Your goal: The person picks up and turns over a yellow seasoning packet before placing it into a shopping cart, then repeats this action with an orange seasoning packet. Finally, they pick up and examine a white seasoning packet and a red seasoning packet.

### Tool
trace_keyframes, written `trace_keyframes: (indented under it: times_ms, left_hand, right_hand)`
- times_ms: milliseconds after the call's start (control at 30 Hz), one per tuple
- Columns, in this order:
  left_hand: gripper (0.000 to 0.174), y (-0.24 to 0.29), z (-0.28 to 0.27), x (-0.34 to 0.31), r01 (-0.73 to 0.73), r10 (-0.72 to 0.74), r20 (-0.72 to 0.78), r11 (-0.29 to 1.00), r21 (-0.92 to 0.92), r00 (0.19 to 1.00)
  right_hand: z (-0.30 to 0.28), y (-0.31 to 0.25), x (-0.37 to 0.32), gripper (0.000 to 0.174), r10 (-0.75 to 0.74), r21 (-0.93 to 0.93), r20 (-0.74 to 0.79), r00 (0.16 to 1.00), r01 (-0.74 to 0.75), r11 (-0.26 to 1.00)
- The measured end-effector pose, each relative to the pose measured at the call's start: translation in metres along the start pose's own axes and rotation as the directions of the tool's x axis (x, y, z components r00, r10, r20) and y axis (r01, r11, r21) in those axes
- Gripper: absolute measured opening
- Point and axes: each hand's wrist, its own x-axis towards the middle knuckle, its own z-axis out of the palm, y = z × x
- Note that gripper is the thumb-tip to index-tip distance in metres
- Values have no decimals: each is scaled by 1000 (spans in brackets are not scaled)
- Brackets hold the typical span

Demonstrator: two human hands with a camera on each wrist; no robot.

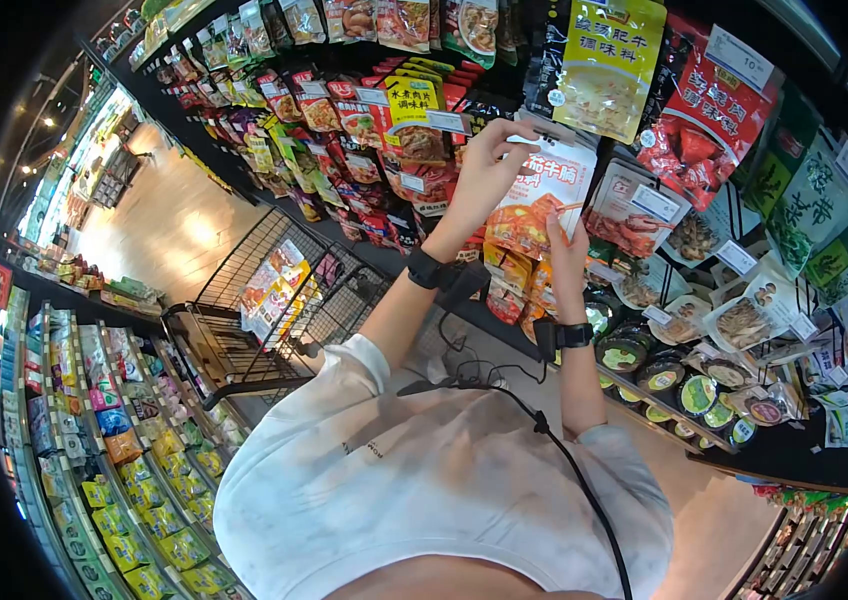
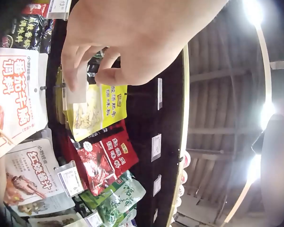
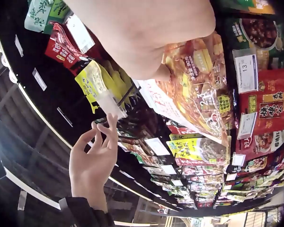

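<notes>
A white and orange food packet (image 1: 529, 212) (image 2: 16, 94) (image 3: 191, 87) faces outward at the shelf. The right hand (image 1: 569, 265) (image 3: 151, 33) grips its lower edge, thumb on the front. Above the packet, the left hand (image 1: 489, 165) (image 2: 132, 38) (image 3: 93, 163) pinches a blank white tag (image 2: 76, 87) (image 3: 112, 105) between thumb and fingers. Behind that tag hangs a yellow packet (image 1: 606, 70) (image 2: 97, 116) (image 3: 92, 82). Whether the white and orange packet is on a hook cannot be told.
Red packets (image 1: 709, 115) and a white packet (image 1: 634, 215) hang to the right, with round containers (image 1: 699, 395) below. A wire cart (image 1: 234, 260) holding packets stands to the left. Another stocked shelf (image 1: 109, 440) is at lower left; a black cable (image 1: 584, 480) crosses the shirt.
</notes>
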Motion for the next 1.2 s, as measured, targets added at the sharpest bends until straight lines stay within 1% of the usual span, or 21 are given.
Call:
trace_keyframes:
  times_ms: [133,167,200,267,333,467,533,667,767,833,867,900,933,967,1000,1033,1067,1100,1133,1167,1200]
  left_hand:
    - [19,-5,-13,4,-28,30,44,999,-30,999]
    - [19,-2,-14,6,17,-15,55,999,-39,998]
    - [19,-4,-18,7,10,-6,72,998,-61,997]
    - [19,-9,-24,13,-5,17,107,994,-109,994]
    - [19,-8,-30,18,34,-17,136,992,-122,991]
    - [18,2,-43,19,99,-62,205,980,-175,977]
    - [18,2,-50,21,131,-85,226,972,-197,970]
    - [17,0,-57,24,134,-73,262,966,-222,962]
    - [17,-1,-62,22,143,-75,289,964,-223,954]
    - [17,-8,-67,16,148,-80,308,968,-203,948]
    - [16,-7,-71,13,156,-99,330,976,-152,939]
    - [16,-6,-79,7,164,-120,349,981,-100,930]
    - [17,-6,-87,-1,171,-143,364,984,-46,920]
    - [17,-4,-94,-10,188,-152,349,980,-71,925]
    - [17,-2,-103,-18,178,-148,337,982,-59,930]
    - [17,6,-113,-28,169,-146,322,984,-46,935]
    - [17,12,-125,-37,163,-145,307,986,-33,941]
    - [18,14,-142,-43,186,-167,316,982,-29,934]
    - [19,20,-157,-50,172,-164,276,985,-7,947]
    - [20,28,-171,-58,160,-159,237,987,15,958]
    - [21,36,-185,-66,148,-153,200,988,36,968]
  right_hand:
    - [0,-5,-4,38,9,-62,26,1000,-8,998]
    - [-2,1,-6,37,3,-83,34,999,0,997]
    - [-4,7,-9,37,-1,-105,42,999,6,994]
    - [3,4,-11,36,5,-73,-31,1000,-7,997]
    - [12,0,-12,35,2,-33,-95,995,-6,999]
    - [19,3,-8,36,-18,-73,-130,991,8,997]
    - [24,0,-7,36,-31,-43,-153,988,25,999]
    - [31,0,-4,38,-27,-42,-185,982,19,999]
    - [33,0,2,38,-8,-61,-181,983,-3,998]
    - [28,11,15,38,-31,-96,-184,982,13,995]
    - [27,13,23,38,-42,-111,-183,982,22,994]
    - [25,15,31,38,-57,-164,-179,982,27,986]
    - [24,18,39,37,-107,-237,-192,976,60,970]
    - [21,25,48,37,-157,-308,-199,967,91,947]
    - [18,32,58,38,-207,-378,-201,958,119,918]
    - [12,39,69,41,-214,-472,-226,950,85,877]
    - [10,43,76,42,-218,-493,-240,946,74,867]
    - [9,48,84,42,-221,-512,-253,942,64,857]
    - [9,51,89,43,-225,-530,-266,937,52,846]
    - [8,51,93,45,-216,-533,-241,946,58,844]
    - [10,54,96,47,-266,-536,-248,931,96,839]
